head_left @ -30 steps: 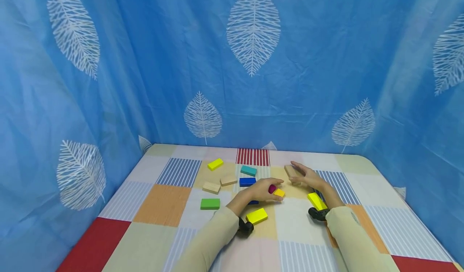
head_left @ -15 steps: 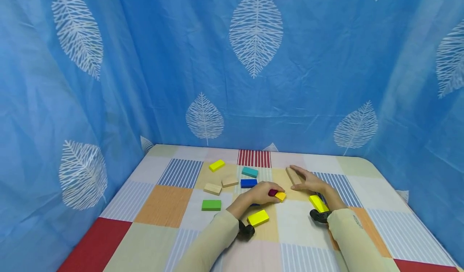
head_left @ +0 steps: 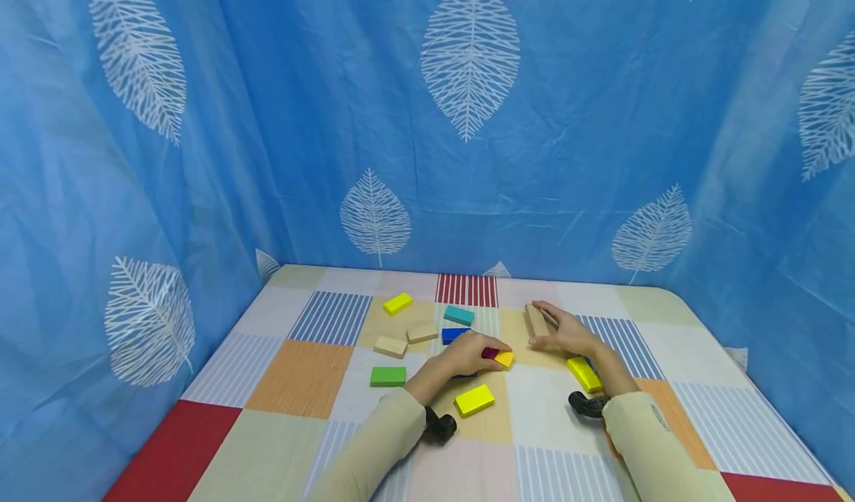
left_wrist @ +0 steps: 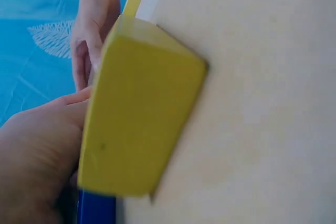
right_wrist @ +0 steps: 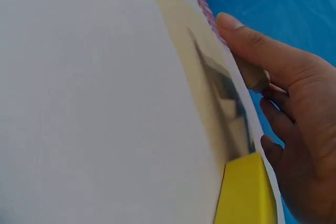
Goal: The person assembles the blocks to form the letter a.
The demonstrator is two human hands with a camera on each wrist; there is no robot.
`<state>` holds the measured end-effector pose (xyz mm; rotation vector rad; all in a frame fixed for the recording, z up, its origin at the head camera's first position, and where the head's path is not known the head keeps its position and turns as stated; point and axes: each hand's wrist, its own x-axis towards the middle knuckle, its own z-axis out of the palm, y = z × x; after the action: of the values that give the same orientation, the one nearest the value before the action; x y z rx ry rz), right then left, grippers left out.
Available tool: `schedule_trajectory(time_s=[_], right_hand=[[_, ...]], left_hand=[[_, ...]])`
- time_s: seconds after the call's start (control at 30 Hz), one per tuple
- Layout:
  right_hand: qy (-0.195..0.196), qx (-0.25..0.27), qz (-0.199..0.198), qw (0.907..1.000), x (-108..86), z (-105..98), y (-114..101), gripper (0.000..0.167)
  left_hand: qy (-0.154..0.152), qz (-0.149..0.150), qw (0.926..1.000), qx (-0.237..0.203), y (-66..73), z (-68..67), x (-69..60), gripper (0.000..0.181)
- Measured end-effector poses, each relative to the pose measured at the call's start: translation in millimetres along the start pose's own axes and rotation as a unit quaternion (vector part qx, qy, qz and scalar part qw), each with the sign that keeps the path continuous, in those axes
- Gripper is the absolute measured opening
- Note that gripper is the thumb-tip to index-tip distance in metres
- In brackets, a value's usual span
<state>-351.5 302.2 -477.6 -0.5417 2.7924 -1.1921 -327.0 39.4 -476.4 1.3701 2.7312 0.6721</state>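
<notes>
My left hand grips a yellow-orange block and a maroon block beside it, just above or on the cloth; how the fingers lie on each is partly hidden. My right hand pinches a plain wooden block between thumb and fingers. In the right wrist view that wooden block shows beneath the thumb. A bright yellow block lies in front of the left hand and fills the middle of the left wrist view. Another yellow block lies by the right wrist.
Left of the hands lie a green block, two wooden blocks, a teal block, a blue block and a far yellow block. More blue shows partly under the left hand. A blue curtain surrounds the patchwork tablecloth.
My left hand has closed on the yellow-orange and maroon blocks and drawn them slightly left. My right fingers have closed on the wooden block, which now stands more upright.
</notes>
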Motion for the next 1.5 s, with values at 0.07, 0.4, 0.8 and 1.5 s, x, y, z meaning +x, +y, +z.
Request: schedule_trajectory(time_s=[0.07,0.4,0.8,1.5], right_hand=[[0.009,0.007,-0.007,0.9999,-0.7,2.1,-7.5,0.088],[0.048,-0.036,-0.038,0.9975,-6.7,31.2,-37.1,0.089],[0.078,-0.057,-0.022,0.9951,-11.8,57.8,-37.2,0.091],[0.077,-0.024,-0.063,0.9948,-13.8,58.0,-30.6,0.053]], left_hand=[[0.005,-0.003,0.9999,0.014,-1.5,-2.3,-3.4,0.038],[0.040,-0.042,0.9973,0.046,-6.5,-6.9,-20.8,0.038],[0.066,-0.055,0.9961,0.019,-8.3,-3.6,-30.7,0.040],[0.138,-0.065,0.9883,-0.011,20.7,14.0,-18.1,0.033]])
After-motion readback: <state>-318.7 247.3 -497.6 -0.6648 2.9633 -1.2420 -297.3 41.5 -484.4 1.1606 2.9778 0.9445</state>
